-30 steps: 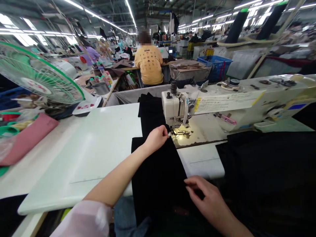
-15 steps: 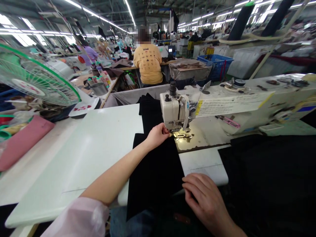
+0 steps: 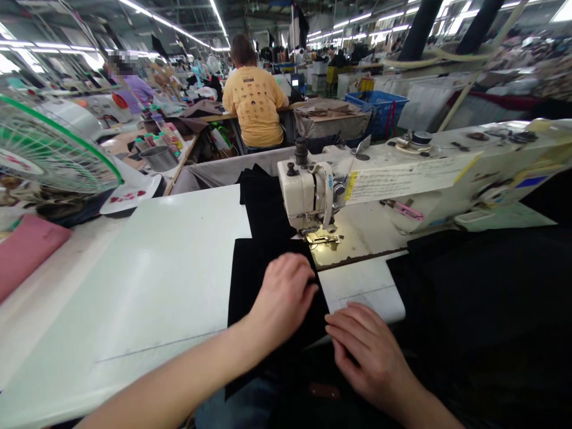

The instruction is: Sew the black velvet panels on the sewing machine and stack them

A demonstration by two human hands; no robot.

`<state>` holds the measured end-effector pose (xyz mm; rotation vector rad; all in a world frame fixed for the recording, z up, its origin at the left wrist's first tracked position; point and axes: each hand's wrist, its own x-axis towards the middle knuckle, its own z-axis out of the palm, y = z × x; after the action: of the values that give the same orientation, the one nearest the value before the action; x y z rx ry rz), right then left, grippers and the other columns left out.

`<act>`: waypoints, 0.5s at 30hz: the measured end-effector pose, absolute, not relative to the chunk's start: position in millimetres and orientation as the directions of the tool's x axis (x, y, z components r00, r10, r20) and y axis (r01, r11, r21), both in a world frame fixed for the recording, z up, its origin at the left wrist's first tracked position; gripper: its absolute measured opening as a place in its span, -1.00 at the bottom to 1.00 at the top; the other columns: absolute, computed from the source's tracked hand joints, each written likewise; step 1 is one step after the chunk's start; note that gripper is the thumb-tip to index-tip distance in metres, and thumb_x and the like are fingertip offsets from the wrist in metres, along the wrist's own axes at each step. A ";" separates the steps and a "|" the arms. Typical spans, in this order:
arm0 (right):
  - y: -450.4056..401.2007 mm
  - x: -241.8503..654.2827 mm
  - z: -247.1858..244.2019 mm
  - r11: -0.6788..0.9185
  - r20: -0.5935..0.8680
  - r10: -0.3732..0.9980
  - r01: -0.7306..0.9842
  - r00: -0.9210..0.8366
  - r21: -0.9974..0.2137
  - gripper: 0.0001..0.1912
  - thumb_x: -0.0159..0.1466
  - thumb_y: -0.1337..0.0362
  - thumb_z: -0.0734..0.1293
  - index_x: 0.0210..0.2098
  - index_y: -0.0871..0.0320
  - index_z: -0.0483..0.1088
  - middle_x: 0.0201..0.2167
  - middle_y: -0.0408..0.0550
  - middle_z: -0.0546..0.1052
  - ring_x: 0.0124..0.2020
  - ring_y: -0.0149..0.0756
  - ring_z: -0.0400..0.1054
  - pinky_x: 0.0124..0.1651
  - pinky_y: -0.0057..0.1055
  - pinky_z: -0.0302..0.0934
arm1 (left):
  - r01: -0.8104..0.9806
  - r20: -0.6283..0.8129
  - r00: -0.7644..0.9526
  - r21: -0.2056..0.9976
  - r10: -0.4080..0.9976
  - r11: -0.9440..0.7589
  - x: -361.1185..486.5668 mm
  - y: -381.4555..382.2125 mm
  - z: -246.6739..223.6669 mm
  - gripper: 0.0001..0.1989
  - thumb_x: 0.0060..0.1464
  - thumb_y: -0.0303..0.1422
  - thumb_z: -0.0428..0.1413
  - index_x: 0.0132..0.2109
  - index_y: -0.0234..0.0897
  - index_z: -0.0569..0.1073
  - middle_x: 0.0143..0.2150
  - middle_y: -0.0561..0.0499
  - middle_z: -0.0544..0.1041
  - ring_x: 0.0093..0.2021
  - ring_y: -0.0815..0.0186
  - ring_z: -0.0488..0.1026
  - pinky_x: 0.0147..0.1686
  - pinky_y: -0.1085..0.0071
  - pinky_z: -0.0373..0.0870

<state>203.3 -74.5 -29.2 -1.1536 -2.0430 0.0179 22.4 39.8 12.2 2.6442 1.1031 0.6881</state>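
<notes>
Extending nearward from the machine [image 3: 296, 199], cloth [image 3: 249, 271] lies under the curled left hand [image 3: 283, 292] (grip unclear), beside the half-open right hand [image 3: 370, 348].

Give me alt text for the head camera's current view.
Left hand over black cloth in front of a white sewing machine, right hand by the cloth's right edge. A green-rimmed fan is at left; beyond, a person in a yellow shirt, back turned.
</notes>
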 end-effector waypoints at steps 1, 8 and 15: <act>-74.3 203.9 -28.2 0.586 0.610 0.737 0.724 -0.290 -0.364 -0.70 0.29 0.52 0.23 -0.07 0.16 0.46 -0.14 0.00 0.62 -0.10 -0.17 0.49 0.10 -0.05 0.38 | 0.479 0.303 0.760 0.335 0.574 -0.811 16.7 21.4 10.2 -0.92 0.25 -0.46 0.09 -0.14 -0.25 0.47 -0.11 -0.08 0.55 -0.07 0.18 0.48 -0.03 0.22 0.46; -43.6 197.8 -21.0 0.545 0.546 0.786 0.743 -0.290 -0.389 -0.62 0.30 0.50 0.23 0.02 0.09 0.48 -0.08 -0.02 0.62 -0.04 -0.14 0.48 0.16 0.04 0.33 | 0.280 0.295 0.902 0.151 0.314 -0.948 -5.1 16.4 -7.5 -0.72 0.36 -0.45 -0.06 0.10 -0.39 0.44 0.01 -0.20 0.59 0.06 0.12 0.51 0.08 0.21 0.53; -63.4 272.5 15.5 0.141 0.633 0.764 0.925 0.125 -0.353 -0.81 0.35 0.26 0.33 -0.05 0.07 0.49 -0.14 0.04 0.54 -0.25 -0.18 0.42 -0.14 -0.19 0.31 | 0.257 0.322 0.902 0.132 0.287 -0.957 -1.3 73.7 -6.2 -0.74 0.36 -0.46 -0.05 0.04 -0.32 0.50 -0.02 -0.19 0.61 0.01 0.18 0.55 0.03 0.23 0.55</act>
<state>272.5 -63.4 15.5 -1.6514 -1.6672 -0.2699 -1.3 73.7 -6.2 2.9791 0.4263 0.5236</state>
